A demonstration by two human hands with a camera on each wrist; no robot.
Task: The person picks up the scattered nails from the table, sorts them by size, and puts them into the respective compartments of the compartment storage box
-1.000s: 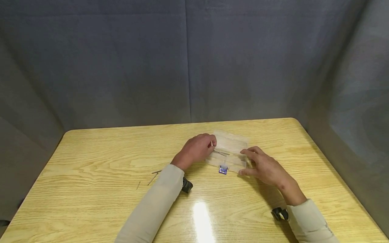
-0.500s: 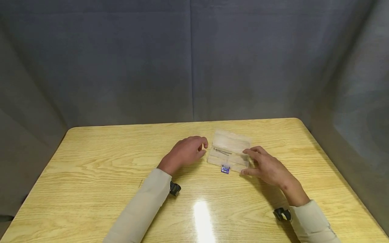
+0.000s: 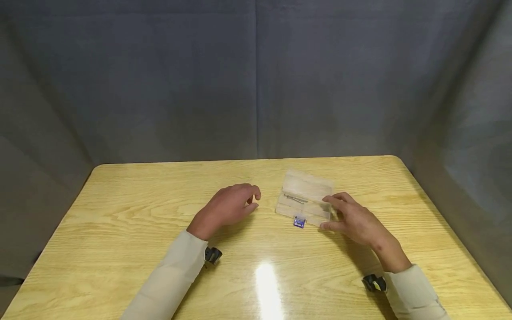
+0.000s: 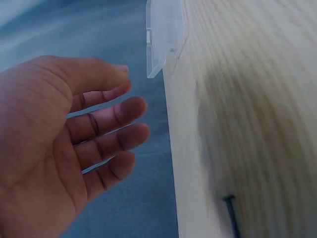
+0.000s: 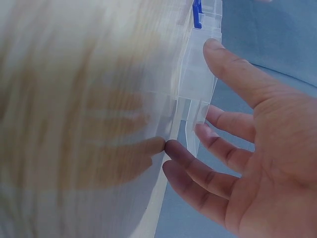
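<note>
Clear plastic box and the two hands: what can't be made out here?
- Head view: contents of the clear box, too small; only thin dark slivers show.
- Head view: whether the right hand touches the box; its fingers hide the end.
- Left wrist view: dark thin object on the table, blurred and cut by the bottom edge.

A light wooden table (image 3: 120,213) with rounded far corners carries everything, a bright glare patch near its front edge. Grey-blue cloth (image 3: 256,80) hangs behind the far edge and along both side edges.
</note>
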